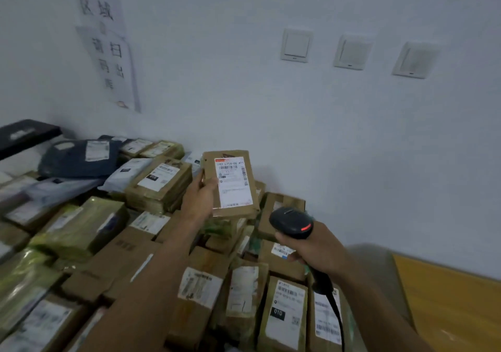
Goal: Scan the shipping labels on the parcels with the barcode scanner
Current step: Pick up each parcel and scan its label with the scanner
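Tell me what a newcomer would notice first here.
The brown parcel held up at centre by the left hand, its white shipping label facing the camera. Just below and right, the right hand holds a black barcode scanner with a red light showing. Labelled parcels lie heaped across the lower left; three wall switches sit upper right.

Open air occupies the centre and right of the frame, bounded behind by the wall [298,124]. The heaped parcels [160,186] block the lower left and lower centre. A gap separates the raised parcel [233,183] from the barcode scanner [291,223] at centre.
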`<state>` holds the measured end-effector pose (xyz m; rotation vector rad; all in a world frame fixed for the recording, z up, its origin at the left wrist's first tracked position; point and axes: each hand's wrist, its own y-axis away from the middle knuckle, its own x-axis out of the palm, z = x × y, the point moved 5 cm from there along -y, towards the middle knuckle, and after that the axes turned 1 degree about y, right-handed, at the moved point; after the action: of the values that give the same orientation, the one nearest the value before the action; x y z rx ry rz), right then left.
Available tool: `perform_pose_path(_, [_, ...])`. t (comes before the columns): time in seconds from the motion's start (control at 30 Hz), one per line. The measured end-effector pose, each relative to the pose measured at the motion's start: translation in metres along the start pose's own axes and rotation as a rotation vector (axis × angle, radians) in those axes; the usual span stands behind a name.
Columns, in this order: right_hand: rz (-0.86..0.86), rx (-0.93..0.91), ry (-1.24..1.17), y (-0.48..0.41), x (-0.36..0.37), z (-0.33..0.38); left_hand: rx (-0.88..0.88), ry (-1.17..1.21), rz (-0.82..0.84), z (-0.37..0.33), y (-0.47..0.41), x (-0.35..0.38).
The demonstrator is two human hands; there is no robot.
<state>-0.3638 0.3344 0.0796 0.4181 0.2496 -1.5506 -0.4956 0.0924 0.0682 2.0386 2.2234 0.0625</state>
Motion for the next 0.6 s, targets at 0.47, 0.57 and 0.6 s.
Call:
perform_pose_path(0.47, [0.168,0.03,0.01,-0.021,0.065,0.012,-0.27,-0.295,0.294,0.034,0.073,-0.087])
perform_pose_path(0.57, [0.176,0.037,-0.027,-0.016,0.066,0.01,-0.287,-0.483,0.281,0.051,0.078,-0.072])
perform_pose_path(0.6, [0.184,0.035,-0.022,-0.015,0.066,0.011,-0.248,-0.54,0.197,0.061,0.076,-0.07])
